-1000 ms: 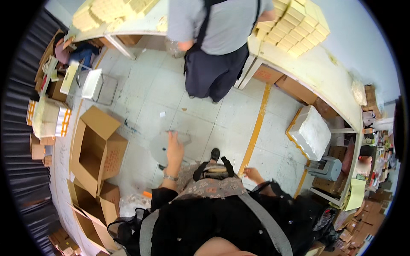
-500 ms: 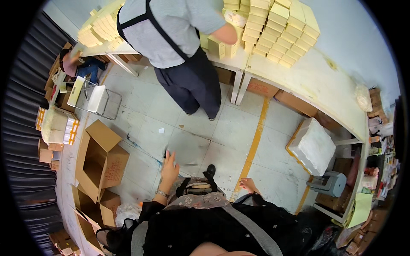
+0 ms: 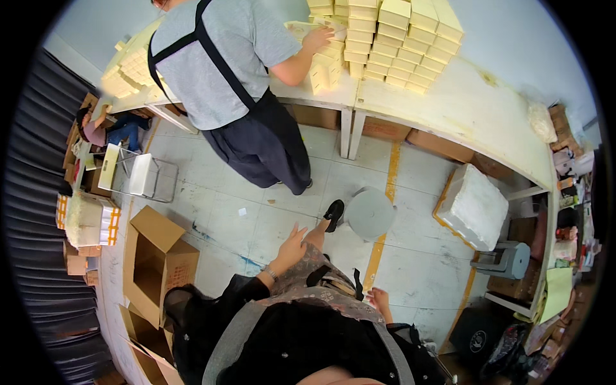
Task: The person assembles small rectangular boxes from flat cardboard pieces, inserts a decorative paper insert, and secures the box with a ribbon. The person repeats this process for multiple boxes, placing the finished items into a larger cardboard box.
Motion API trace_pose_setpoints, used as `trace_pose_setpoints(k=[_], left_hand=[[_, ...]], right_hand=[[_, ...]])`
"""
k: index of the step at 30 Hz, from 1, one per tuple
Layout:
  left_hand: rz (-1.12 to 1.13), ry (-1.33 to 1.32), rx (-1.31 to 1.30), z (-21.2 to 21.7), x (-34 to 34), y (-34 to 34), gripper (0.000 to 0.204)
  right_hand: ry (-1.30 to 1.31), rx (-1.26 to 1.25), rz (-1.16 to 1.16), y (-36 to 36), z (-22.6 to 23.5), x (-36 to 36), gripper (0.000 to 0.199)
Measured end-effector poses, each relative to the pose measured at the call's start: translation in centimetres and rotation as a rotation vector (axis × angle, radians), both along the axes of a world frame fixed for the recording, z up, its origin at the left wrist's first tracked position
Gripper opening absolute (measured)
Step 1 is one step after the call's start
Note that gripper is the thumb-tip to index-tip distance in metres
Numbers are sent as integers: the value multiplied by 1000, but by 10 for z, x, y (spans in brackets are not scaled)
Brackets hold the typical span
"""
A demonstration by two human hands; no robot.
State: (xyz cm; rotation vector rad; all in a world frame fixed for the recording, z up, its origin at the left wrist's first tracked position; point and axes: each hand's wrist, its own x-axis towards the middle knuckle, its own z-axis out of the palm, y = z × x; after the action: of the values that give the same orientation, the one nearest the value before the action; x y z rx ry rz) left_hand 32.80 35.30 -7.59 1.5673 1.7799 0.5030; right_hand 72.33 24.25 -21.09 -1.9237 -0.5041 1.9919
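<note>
In the head view, the person looks down over their own dark top and patterned skirt (image 3: 327, 285) at a tiled floor (image 3: 212, 212). The left hand (image 3: 292, 247) is stretched forward above the floor, open with the fingers spread, holding nothing; it hangs just beside the raised knee and a black shoe (image 3: 333, 213). The right hand (image 3: 378, 300) sits low against the skirt's right side. Nothing shows in it, but it is too small to tell whether the fingers are loose or curled.

The nearest thing is a round grey stool (image 3: 370, 213), standing on the floor just past the shoe, beside a yellow floor line (image 3: 385, 192) and apart from both hands. An open cardboard box (image 3: 157, 263) lies toward the floor's left edge.

Along the far edge runs the bench (image 3: 475, 122), stacked with small yellow cartons (image 3: 398, 38); a co-worker (image 3: 218, 70) in a grey shirt and dark apron has a hand on them.

By the look of it, the person is mid-stride with free hands. Touching the stool would call for bending down and forward.
</note>
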Motion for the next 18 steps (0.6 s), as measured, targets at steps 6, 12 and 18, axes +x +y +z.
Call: trace_pose_setpoints(k=[6,12,18], left_hand=[[-145,-49,-27,-23,35,106,54],[-169,-63,-14,-26,46,243,54],[-44,28,83,-8,17,371,54]], right_hand=[[-185,112,-111,10,8,20,40],[-160,83,-360,172,28,-14,41],[-139,199,-70,332,55,-37,47]])
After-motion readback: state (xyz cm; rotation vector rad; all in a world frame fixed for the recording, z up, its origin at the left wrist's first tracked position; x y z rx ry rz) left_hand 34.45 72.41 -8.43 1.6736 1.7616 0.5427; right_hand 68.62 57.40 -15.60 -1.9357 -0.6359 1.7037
